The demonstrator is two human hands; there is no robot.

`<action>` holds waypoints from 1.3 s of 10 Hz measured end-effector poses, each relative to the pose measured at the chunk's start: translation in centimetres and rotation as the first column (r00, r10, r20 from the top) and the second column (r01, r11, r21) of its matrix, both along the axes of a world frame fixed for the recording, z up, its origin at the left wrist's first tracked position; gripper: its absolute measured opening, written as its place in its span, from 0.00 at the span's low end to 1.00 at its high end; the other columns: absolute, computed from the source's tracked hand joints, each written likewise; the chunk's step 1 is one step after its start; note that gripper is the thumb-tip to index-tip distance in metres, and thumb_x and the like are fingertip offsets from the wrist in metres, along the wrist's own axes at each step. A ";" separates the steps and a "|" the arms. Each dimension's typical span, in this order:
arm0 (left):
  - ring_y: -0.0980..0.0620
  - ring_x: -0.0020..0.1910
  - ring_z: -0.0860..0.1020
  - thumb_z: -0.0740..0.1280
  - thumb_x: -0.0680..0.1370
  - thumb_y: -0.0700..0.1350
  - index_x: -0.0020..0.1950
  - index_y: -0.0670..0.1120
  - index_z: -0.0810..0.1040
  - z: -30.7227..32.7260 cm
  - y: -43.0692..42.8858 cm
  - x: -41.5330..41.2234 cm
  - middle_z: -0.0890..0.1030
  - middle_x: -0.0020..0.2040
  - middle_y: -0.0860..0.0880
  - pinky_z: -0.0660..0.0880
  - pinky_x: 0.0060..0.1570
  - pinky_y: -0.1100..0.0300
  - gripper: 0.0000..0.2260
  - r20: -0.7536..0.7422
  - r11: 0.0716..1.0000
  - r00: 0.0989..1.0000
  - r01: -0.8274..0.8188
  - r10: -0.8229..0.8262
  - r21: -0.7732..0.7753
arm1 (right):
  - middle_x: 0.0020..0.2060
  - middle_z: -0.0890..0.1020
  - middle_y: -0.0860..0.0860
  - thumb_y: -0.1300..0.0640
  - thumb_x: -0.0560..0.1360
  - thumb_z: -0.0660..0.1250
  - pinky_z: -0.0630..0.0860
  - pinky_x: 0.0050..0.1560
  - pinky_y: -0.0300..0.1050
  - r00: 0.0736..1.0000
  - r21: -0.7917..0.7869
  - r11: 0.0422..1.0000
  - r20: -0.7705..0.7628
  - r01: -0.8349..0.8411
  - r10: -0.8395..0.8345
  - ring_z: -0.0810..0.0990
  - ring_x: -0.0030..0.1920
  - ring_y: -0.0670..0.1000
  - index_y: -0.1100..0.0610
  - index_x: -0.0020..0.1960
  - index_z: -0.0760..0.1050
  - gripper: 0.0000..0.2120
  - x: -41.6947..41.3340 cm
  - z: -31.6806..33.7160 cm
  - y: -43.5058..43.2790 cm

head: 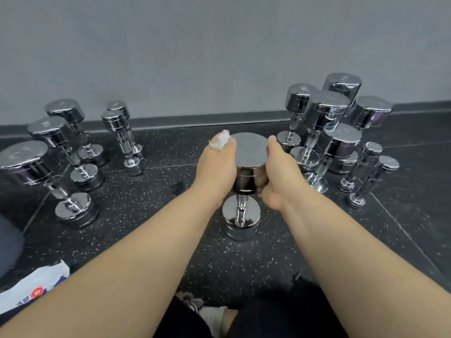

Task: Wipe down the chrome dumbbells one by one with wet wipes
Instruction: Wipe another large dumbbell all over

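- A wet wipes packet [31, 289] is lying on the floor [146, 240] at the near left edge of the view, just beside the person's left forearm, probably kept there so a fresh wipe is within easy reach.
- The centre dumbbell [245, 179] is standing on end on the floor straight ahead of the person, its lower head resting on the mat and its upper head raised between both hands; upright like this, its top and sides are open to wiping.
- The right hand [275, 176] is curling its fingers around the right side of the upper head, seemingly steadying the weight so it does not tip.
- The left hand [216, 167] is pressing against the left side of the same head with its fingers closing on a crumpled white wipe [220, 140], which is poking out above the fingertips at the head's rim.
- Further out, a left group of dumbbells [61, 152] and a right group of dumbbells [336, 137] are standing on end, well apart from each other, leaving a working gap in the middle.
- Both groups are reaching back to the floor's far edge, along the grey wall [219, 57]; which group is already cleaned I cannot tell.
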State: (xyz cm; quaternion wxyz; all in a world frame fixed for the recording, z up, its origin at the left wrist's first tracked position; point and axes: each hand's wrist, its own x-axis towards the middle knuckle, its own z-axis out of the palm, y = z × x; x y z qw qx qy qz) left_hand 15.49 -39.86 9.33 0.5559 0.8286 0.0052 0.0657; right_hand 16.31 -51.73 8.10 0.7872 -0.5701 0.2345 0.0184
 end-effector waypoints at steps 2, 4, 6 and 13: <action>0.48 0.68 0.69 0.58 0.77 0.34 0.71 0.53 0.71 2.3 -1.1 0.3 0.75 0.65 0.53 0.64 0.61 0.60 0.24 0.192 0.695 0.814 0.317 -0.549 0.646 | 0.39 0.85 0.50 0.43 0.83 0.57 0.78 0.37 0.42 0.998 0.132 0.991 0.049 0.022 -0.028 0.81 0.39 0.50 0.52 0.47 0.80 0.18 -0.3 -0.5 -1.8; 0.58 0.52 0.74 0.67 0.75 0.33 0.58 0.51 0.84 3.9 1.8 1.7 0.75 0.51 0.62 0.67 0.48 0.76 0.17 0.183 0.830 0.894 0.282 -0.410 0.480 | 0.56 0.84 0.58 0.38 0.83 0.47 0.77 0.62 0.55 0.991 0.270 0.960 0.131 -0.070 0.035 0.82 0.58 0.58 0.59 0.61 0.79 0.31 -0.3 -0.5 0.6; 0.55 0.57 0.72 0.57 0.83 0.51 0.39 0.47 0.79 3.5 0.8 -1.9 0.81 0.59 0.53 0.69 0.59 0.56 0.17 0.110 0.603 0.840 0.284 -0.532 0.746 | 0.38 0.85 0.52 0.37 0.83 0.47 0.80 0.34 0.39 0.989 0.349 0.937 0.147 -0.024 -0.030 0.84 0.35 0.48 0.60 0.55 0.80 0.32 -0.6 -0.7 -1.5; 0.63 0.52 0.80 0.66 0.80 0.44 0.54 0.57 0.84 4.2 2.9 -1.4 0.81 0.56 0.65 0.74 0.55 0.69 0.10 -0.018 0.753 0.906 0.362 -0.422 0.550 | 0.62 0.82 0.54 0.31 0.79 0.49 0.76 0.64 0.52 0.973 0.425 0.903 0.226 -0.055 -0.048 0.81 0.61 0.54 0.53 0.71 0.71 0.33 -1.7 -0.6 -0.9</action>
